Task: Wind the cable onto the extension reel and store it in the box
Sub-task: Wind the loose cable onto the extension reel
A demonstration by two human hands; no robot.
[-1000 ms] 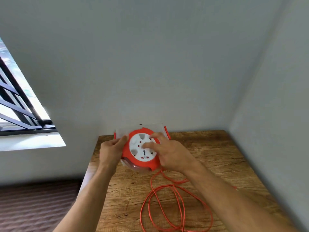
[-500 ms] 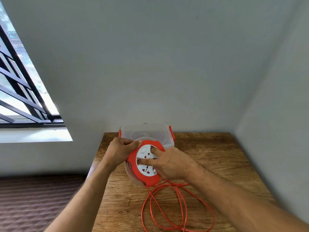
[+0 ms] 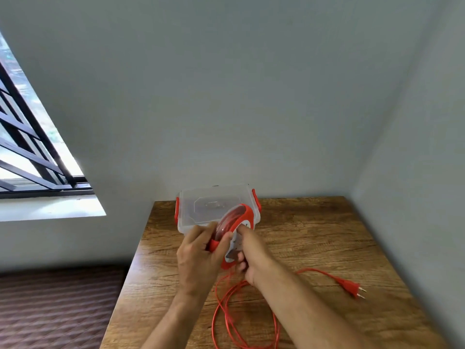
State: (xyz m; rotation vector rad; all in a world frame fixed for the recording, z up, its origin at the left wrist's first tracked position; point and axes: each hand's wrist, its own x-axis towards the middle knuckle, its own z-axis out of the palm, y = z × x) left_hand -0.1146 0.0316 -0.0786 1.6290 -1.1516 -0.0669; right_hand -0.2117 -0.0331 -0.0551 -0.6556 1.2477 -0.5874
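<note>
The red extension reel (image 3: 237, 214) with a white socket face is held tilted on edge above the wooden table (image 3: 314, 238). My left hand (image 3: 198, 253) grips its rim from the left. On its socket face rest the fingers of my right hand (image 3: 251, 255). Some orange cable shows wound inside the reel. The loose orange cable (image 3: 241, 321) hangs from the reel and lies in loops on the table, ending in a two-pin plug (image 3: 351, 288) at the right. The clear plastic box (image 3: 198, 207) with red latches stands closed just behind the reel.
The table sits in a corner, with grey walls behind and to the right. A barred window (image 3: 27, 152) is at the left. Dark patterned floor (image 3: 55, 306) lies left of the table's edge.
The reel has turned from facing me to standing on edge, tilted right. Both hands have shifted lower on it. The view has dropped and the plug has come into sight.
</note>
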